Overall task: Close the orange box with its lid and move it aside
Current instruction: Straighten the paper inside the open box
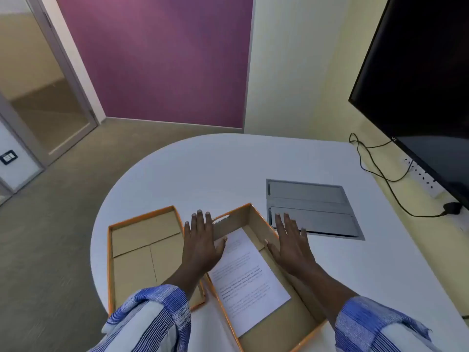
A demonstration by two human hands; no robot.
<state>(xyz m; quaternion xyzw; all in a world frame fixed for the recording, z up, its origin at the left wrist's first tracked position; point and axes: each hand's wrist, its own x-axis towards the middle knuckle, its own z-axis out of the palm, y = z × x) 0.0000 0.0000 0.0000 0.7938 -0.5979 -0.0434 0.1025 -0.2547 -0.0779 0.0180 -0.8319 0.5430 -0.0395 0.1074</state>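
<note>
The orange box (253,214) lies open on the white table, brown inside, with a printed white sheet (248,280) flat on its bottom. Its lid (142,250), orange-edged and brown inside, lies upside down just left of the box. My left hand (200,242) hovers flat with fingers spread over the box's left wall, between lid and box. My right hand (291,240) is spread the same way over the box's right wall. Neither hand holds anything.
A grey metal cable hatch (309,207) is set into the table (228,168) right behind the box. A black monitor (426,80) stands at the right with a cable (385,174) and a power strip (423,177) below it. The table's rounded edge drops to carpet on the left.
</note>
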